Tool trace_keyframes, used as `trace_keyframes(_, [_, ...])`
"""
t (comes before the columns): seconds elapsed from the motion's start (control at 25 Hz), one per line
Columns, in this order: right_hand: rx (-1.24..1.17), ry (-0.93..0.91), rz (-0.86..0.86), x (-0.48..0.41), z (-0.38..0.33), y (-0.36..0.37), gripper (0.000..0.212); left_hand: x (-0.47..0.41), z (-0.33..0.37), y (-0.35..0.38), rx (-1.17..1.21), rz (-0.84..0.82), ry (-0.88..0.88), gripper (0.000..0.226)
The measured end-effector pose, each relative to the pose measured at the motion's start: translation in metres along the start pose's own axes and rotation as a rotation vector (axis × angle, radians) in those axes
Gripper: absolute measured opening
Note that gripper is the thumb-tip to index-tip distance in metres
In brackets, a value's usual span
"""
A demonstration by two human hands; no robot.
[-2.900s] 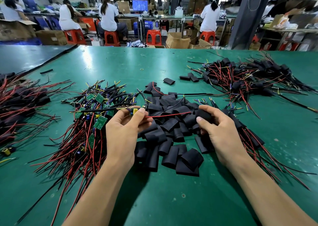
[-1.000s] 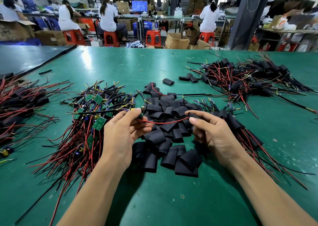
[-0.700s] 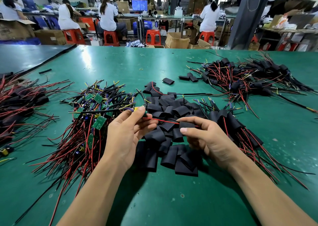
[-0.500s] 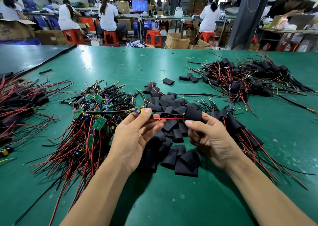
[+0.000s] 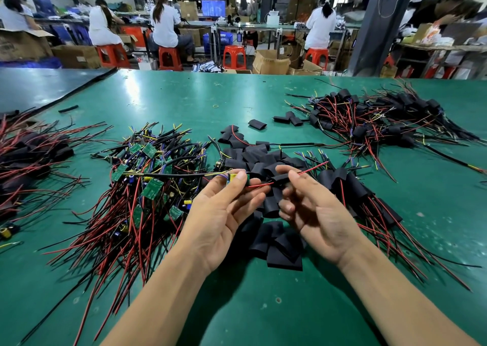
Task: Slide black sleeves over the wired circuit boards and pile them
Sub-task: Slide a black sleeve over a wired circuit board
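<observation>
Left hand (image 5: 221, 214) is pinched, thumb over fingertips, on one circuit board (image 5: 233, 177), held just above the heaps at table centre. Right hand (image 5: 316, 214) is closed on a black sleeve (image 5: 279, 178), finger and thumb round it, other fingers loosely curled.

Change over the last half second: the sleeve has been threaded onto the board's red wire (image 5: 313, 167) and drawn left toward the board. The wire tip, previously just at the sleeve mouth, is now seen poking out well past the right fingers. A short run of wire is left bare between sleeve and board; they are not yet touching.

Judged: the lead-in is done, and the slide over the board itself is left. A snag at the board's corner or its yellow part is the likely trouble.

Loose sleeves (image 5: 263, 158) are heaped directly beneath both hands. Bare boards (image 5: 147, 187) are piled to the left, and a sleeved pile (image 5: 369, 124) is seen far right on the green table (image 5: 184, 95).
</observation>
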State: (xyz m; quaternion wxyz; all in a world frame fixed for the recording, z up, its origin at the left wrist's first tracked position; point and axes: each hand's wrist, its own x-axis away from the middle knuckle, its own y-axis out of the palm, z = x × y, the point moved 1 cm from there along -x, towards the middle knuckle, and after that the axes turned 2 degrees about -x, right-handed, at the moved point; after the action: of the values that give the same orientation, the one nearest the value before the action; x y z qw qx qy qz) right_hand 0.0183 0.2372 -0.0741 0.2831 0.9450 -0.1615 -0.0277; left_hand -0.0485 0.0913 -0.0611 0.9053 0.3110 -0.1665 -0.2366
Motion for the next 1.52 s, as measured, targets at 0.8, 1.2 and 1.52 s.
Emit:
trace_keyframes(0.8, [0.028, -0.039, -0.06, 0.0019, 0.0021, 0.0013, 0.038, 0.005, 0.0033, -0.0003, -0.155, -0.133, 0.004, 0.014])
trace_keyframes(1.2, [-0.049, -0.099, -0.015, 0.0016, 0.0074, 0.0063, 0.047, 0.0024, 0.0018, -0.0033, -0.217, -0.151, -0.007, 0.017])
trace_keyframes(1.52, [0.128, -0.177, 0.022, -0.0003, 0.0063, -0.0003, 0.039, 0.0035, -0.0001, -0.0055, -0.345, -0.127, 0.042, 0.024])
